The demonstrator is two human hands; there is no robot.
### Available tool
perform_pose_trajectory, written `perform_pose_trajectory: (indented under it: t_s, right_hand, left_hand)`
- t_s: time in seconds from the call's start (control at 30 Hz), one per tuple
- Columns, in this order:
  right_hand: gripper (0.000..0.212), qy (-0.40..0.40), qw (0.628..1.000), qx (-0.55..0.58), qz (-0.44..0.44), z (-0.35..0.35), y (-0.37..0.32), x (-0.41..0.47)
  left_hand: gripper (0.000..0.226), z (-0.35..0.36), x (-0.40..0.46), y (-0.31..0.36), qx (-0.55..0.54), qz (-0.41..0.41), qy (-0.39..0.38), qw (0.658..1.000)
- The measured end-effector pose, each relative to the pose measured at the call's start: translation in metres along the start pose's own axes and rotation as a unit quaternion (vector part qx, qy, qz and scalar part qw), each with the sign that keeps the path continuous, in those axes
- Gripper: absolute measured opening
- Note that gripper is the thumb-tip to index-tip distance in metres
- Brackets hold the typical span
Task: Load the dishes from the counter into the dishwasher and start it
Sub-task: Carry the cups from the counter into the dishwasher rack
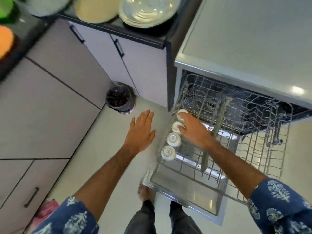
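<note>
Dishwasher (236,48) open, rack (219,132) pulled out over the lowered door (194,188). Four white cups upside down in a row along the rack's left edge. Right hand (192,130) curls over the third cup (176,126), just behind the far cup (181,113). Left hand (141,130) flat, fingers spread, holding nothing, beside the rack. Plates (148,10) wait at the counter's (152,39) right corner.

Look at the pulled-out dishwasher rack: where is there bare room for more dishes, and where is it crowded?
Crowded: the rack's left edge, where four upturned white bowls sit in a row, the right hand on the farthest ones. Free: the wire grid right of the bowls, out to the far right side. The left hand hovers open outside it.
</note>
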State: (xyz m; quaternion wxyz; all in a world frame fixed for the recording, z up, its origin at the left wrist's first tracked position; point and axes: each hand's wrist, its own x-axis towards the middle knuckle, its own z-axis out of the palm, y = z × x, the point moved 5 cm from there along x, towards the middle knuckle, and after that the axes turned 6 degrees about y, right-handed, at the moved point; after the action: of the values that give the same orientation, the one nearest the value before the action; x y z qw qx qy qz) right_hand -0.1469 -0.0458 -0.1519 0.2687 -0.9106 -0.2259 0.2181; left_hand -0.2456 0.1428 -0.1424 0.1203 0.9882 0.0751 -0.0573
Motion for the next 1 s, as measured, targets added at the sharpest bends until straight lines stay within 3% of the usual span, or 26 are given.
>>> perform_pose_trajectory:
  t_s: [0.3,0.73,1.0]
  right_hand:
    - [0.063,0.031,0.962,-0.171,-0.21,-0.005,-0.23,-0.011]
    - [0.067,0.094,0.909,-0.224,-0.339,0.038,-0.537,0.047]
    - [0.066,0.106,0.897,-0.238,-0.358,0.032,-0.628,0.126]
  left_hand:
    - [0.076,-0.134,-0.08,-0.123,0.057,-0.056,0.078,0.994]
    - [0.076,-0.341,-0.168,-0.37,0.148,-0.122,0.206,0.96]
    - [0.072,-0.386,-0.132,-0.462,0.106,-0.154,0.241,0.952]
